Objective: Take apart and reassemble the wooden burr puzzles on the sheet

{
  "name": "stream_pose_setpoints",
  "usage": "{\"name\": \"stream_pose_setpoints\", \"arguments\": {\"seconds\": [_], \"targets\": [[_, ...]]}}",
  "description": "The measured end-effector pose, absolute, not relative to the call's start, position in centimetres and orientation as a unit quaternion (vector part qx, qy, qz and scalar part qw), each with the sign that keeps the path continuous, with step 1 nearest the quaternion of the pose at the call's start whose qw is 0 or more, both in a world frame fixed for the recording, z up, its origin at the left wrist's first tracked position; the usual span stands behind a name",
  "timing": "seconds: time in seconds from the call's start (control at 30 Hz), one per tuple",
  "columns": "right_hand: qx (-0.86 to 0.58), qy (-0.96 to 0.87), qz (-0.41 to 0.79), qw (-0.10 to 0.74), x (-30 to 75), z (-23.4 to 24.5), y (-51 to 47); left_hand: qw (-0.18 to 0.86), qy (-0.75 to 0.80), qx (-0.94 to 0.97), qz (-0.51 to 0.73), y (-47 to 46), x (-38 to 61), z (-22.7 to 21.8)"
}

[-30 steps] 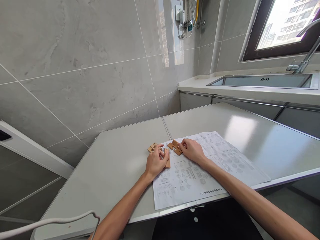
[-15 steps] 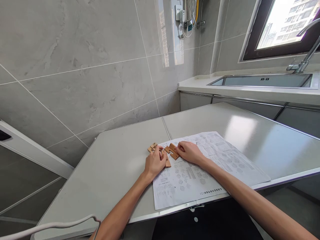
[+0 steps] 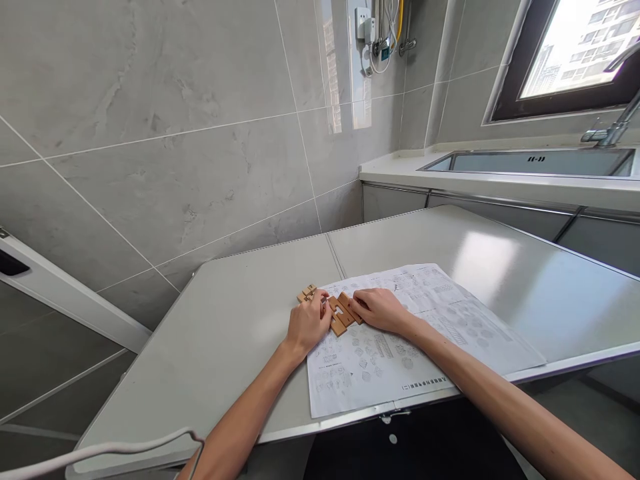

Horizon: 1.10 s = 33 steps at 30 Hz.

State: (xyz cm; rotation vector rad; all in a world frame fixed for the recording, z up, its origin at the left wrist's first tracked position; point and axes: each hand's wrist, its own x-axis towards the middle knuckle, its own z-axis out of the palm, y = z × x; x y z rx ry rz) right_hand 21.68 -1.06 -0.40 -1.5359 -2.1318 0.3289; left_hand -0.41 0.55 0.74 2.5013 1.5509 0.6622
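My left hand [image 3: 307,325] has its fingers closed on a notched wooden puzzle piece [image 3: 339,325] at the top left of a printed paper sheet [image 3: 370,390]. Facing it, my right hand [image 3: 381,309] grips another notched wooden puzzle piece [image 3: 345,312] by its right side. The two pieces meet edge to edge, with a small opening showing between them. Fingers cover part of both. Just beyond my left fingertips lie more wooden puzzle pieces [image 3: 307,293], partly hidden by that hand.
The sheet, covered in small diagrams, rests on a pale folding table [image 3: 225,347] with a seam across it. A tiled wall [image 3: 200,133] runs behind. At the right is a counter with a sink [image 3: 540,161] and tap [image 3: 607,135]. A pale cable [image 3: 135,448] crosses the lower left.
The pieces in my two hands have come together, closing the gap between them. My right hand's piece has shifted slightly toward the left one. The view has turned a little.
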Motion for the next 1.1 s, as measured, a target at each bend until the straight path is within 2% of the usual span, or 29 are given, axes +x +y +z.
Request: {"name": "stream_pose_setpoints", "arguments": {"seconds": [0.33, 0.43, 0.73, 1.1], "targets": [[-0.515, -0.825, 0.081, 0.219, 21.7, -0.7, -1.3, 0.032, 0.524, 0.755, 0.393, 2.9, -1.8, 0.7], [-0.492, -0.838, 0.087, 0.219, 21.6, -0.5, -1.5, 0.057, 0.536, 0.725, 0.43, 3.7, -2.2, 0.2], [-0.502, -0.835, 0.075, 0.211, 21.0, -1.0, -1.4, 0.142, 0.572, 0.671, 0.451, 4.8, -2.8, -0.7], [-0.473, -0.851, 0.076, 0.217, 20.7, -1.3, -1.5, 0.154, 0.561, 0.675, 0.454, 5.1, -2.8, -1.1]]}}
